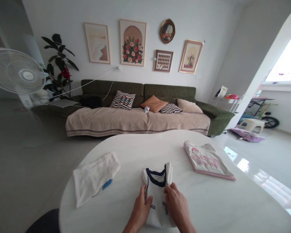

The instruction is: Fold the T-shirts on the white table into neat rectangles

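White T-shirt with a navy collar (156,202) lies near the table's edge closest to you, on a white oval tabletop (203,202), folded into a narrow upright strip with the navy collar (156,177) at the far end. Your left hand (142,208) lies against its left side, and your right hand (176,202) sits over its right side, both touching the cloth. Neither hand is clenched into a fist, but you can't tell from this view whether either one is pinching the fabric or only pressing on it.

The knit should feel light and soft, with little stiffness, so it will slump if lifted from one spot. The smooth tabletop may also let it slide. Your firmest hold looks to be along both folded long edges, with your palms flat to keep the layers together.

To your left lies a crumpled white garment (95,178) with a blue item (107,184) showing beneath its edge. To your right, well apart from your hands, rests a folded T-shirt with a pink print (207,160).
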Motion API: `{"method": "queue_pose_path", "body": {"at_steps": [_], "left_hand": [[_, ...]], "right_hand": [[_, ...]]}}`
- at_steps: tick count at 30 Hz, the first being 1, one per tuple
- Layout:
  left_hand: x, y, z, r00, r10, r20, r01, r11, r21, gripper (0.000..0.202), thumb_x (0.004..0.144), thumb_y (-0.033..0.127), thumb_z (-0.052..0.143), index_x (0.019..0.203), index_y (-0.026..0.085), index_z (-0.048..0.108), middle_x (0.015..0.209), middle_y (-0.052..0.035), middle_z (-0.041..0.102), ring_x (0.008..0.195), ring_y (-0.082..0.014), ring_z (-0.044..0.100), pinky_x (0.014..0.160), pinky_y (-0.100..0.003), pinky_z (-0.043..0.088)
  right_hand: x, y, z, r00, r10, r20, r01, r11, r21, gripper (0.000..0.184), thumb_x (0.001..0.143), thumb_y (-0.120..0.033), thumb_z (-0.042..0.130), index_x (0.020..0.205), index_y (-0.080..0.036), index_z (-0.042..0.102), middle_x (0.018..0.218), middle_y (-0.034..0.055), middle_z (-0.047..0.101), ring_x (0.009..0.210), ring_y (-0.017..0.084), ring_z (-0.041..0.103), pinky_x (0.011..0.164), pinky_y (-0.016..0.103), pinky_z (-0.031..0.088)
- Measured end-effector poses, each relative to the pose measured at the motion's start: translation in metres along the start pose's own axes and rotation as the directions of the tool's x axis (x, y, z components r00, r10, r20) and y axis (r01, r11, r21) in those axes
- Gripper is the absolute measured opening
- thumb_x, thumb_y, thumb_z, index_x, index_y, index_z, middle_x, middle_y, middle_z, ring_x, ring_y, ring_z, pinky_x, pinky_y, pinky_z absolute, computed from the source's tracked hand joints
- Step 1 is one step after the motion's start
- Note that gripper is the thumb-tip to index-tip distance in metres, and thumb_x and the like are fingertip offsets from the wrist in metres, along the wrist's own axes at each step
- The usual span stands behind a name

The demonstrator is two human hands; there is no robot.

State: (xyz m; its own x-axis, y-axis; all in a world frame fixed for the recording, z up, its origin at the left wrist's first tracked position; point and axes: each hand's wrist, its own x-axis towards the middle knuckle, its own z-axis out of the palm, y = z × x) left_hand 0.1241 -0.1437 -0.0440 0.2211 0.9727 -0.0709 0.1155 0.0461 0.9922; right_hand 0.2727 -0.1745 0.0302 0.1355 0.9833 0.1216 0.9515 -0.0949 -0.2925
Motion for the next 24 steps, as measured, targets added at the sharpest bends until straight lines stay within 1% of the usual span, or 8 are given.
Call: {"method": "queue_pose_path", "body": {"at_steps": [4,9,11,14,17,20,22,24], "left_hand": [[0.001,0.001,-0.006,0.999,-0.044,0.003,0.044,0.998,-0.032,0.045,0.076,0.026,0.052,0.117,0.014,0.038,0.106,-0.0117,0.062,0.096,-0.0210,0.059,0.084,-0.029,0.044],[-0.003,0.013,-0.014,0.991,-0.123,0.050,0.124,0.992,-0.028,0.041,0.076,0.019,0.049,0.115,0.013,0.040,0.102,-0.0109,0.063,0.084,-0.0190,0.062,0.076,-0.029,0.047],[-0.009,0.023,-0.012,0.989,-0.132,0.073,0.135,0.990,-0.043,0.057,0.075,0.015,0.048,0.128,0.015,0.026,0.106,-0.0105,0.061,0.081,-0.0171,0.062,0.074,-0.029,0.048],[-0.021,0.035,-0.005,0.984,-0.088,0.156,0.105,0.989,-0.107,0.082,0.069,0.009,0.050,0.138,0.024,0.008,0.127,-0.0083,0.048,0.099,-0.0172,0.056,0.080,-0.027,0.046],[-0.032,0.034,0.002,0.945,-0.127,0.301,0.157,0.985,-0.075,0.074,0.065,0.008,0.052,0.134,0.021,0.030,0.136,-0.0059,0.038,0.116,-0.0211,0.044,0.088,-0.026,0.043],[-0.036,0.031,0.013,0.931,-0.181,0.317,0.189,0.982,0.006,0.066,0.065,0.012,0.055,0.129,0.016,0.041,0.131,-0.0071,0.044,0.115,-0.0224,0.044,0.093,-0.027,0.039],[-0.031,0.037,0.028,0.941,-0.151,0.302,0.156,0.988,0.007,0.068,0.065,0.013,0.056,0.131,0.017,0.039,0.127,-0.0070,0.048,0.107,-0.0209,0.049,0.089,-0.027,0.041],[-0.019,0.053,0.048,0.934,-0.115,0.337,0.132,0.991,-0.028,0.070,0.067,0.014,0.055,0.133,0.018,0.034,0.120,-0.0071,0.053,0.091,-0.0172,0.056,0.077,-0.026,0.046]], "right_hand": [[0.004,-0.003,0.002,1.000,-0.009,0.018,0.009,1.000,-0.008,0.027,0.080,-0.013,0.033,0.075,-0.021,0.058,0.082,0.0038,0.059,0.064,0.014,0.059,0.052,0.024,0.031],[-0.001,0.058,0.013,0.992,0.115,-0.052,-0.100,0.967,0.232,0.029,0.072,-0.016,0.039,0.088,-0.019,0.063,0.087,0.0060,0.062,0.077,0.017,0.061,0.068,0.026,0.042],[-0.010,0.084,0.016,0.981,0.188,-0.039,-0.158,0.906,0.393,0.031,0.068,-0.021,0.043,0.091,-0.017,0.064,0.088,0.0071,0.064,0.082,0.020,0.061,0.075,0.028,0.043],[-0.027,0.114,0.016,0.962,0.265,0.057,-0.247,0.771,0.587,0.034,0.062,-0.031,0.052,0.089,-0.016,0.067,0.091,0.0080,0.066,0.088,0.024,0.060,0.079,0.032,0.044],[-0.043,0.139,0.014,0.937,0.267,0.225,-0.342,0.567,0.750,0.040,0.054,-0.039,0.062,0.085,-0.016,0.068,0.090,0.0089,0.068,0.085,0.025,0.061,0.072,0.032,0.047],[-0.053,0.160,0.007,0.911,0.263,0.318,-0.399,0.368,0.840,0.045,0.052,-0.044,0.066,0.088,-0.016,0.068,0.087,0.0092,0.068,0.075,0.023,0.063,0.064,0.031,0.049],[-0.053,0.173,-0.008,0.918,0.276,0.284,-0.371,0.346,0.862,0.046,0.053,-0.043,0.068,0.090,-0.017,0.068,0.096,0.0090,0.067,0.081,0.024,0.063,0.068,0.031,0.049],[-0.045,0.187,-0.032,0.931,0.249,0.267,-0.348,0.378,0.858,0.047,0.053,-0.041,0.070,0.094,-0.018,0.067,0.103,0.0083,0.065,0.089,0.025,0.061,0.072,0.030,0.050]]}}
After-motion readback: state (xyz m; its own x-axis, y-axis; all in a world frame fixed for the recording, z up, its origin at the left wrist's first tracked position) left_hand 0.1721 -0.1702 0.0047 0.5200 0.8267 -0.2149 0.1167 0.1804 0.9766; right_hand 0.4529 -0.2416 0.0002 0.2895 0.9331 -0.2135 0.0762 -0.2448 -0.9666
